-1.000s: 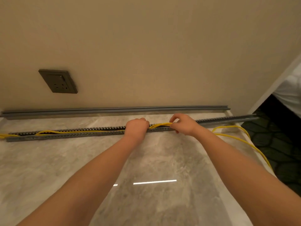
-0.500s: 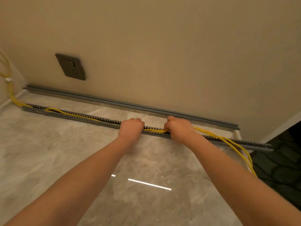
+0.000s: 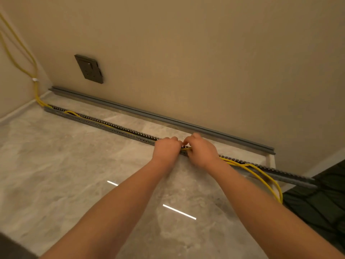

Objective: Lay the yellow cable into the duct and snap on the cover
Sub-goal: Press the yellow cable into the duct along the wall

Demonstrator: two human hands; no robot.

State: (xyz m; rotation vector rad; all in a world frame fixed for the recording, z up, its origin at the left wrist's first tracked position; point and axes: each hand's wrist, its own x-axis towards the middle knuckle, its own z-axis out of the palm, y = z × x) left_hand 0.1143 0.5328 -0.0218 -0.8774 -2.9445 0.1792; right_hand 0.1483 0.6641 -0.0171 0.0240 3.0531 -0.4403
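A long grey slotted duct (image 3: 104, 124) lies on the stone floor, running from the left corner to the right. The yellow cable (image 3: 261, 174) comes down the left wall, sits inside the duct on the left, and loops out over the floor on the right. My left hand (image 3: 165, 149) and my right hand (image 3: 201, 151) rest side by side on the duct's middle, fingers curled over the cable there. A short yellow piece shows between them. The grey cover strip (image 3: 168, 118) lies along the foot of the wall, behind the duct.
A dark wall socket (image 3: 89, 69) sits on the beige wall above the cover's left end. Dark patterned flooring (image 3: 321, 200) begins at the right past a white threshold. A white clip (image 3: 34, 79) binds the cables on the left wall.
My view has swung further to the right and down, so the duct runs more diagonally. My two hands have come closer together on the duct; more cable lies in it.
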